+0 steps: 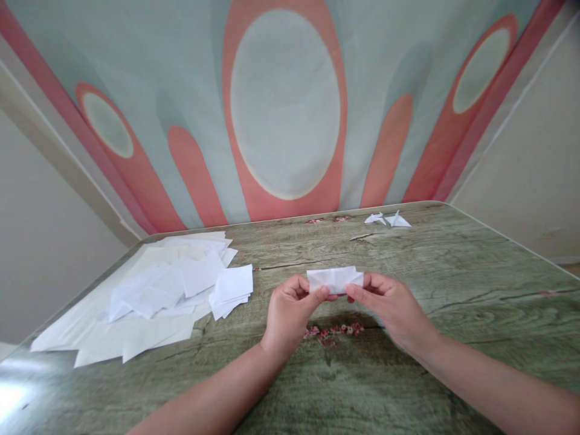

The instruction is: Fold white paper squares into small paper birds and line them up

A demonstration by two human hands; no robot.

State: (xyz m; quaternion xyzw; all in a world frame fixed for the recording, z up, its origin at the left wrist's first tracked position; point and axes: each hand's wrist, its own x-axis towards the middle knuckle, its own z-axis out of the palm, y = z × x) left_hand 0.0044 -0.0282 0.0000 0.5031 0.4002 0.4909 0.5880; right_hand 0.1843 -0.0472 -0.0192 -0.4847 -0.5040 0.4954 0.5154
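Both hands hold one small folded piece of white paper (334, 279) above the middle of the table. My left hand (290, 311) pinches its left end, with the thumb on the near face and the fingers behind. At the right end, my right hand (394, 305) grips it in the same way. The paper is a narrow strip lying lengthwise between the hands, with creases across its face and a small step at its upper right edge. The fingers behind the paper are mostly hidden.
A spread pile of white paper sheets (154, 290) covers the table's left side, with a small stack of square papers (232, 289) at its right edge. Two folded paper figures (375, 219) (398, 220) lie at the back right. A patterned curtain (285, 109) hangs behind the wood-grain table (453, 254).
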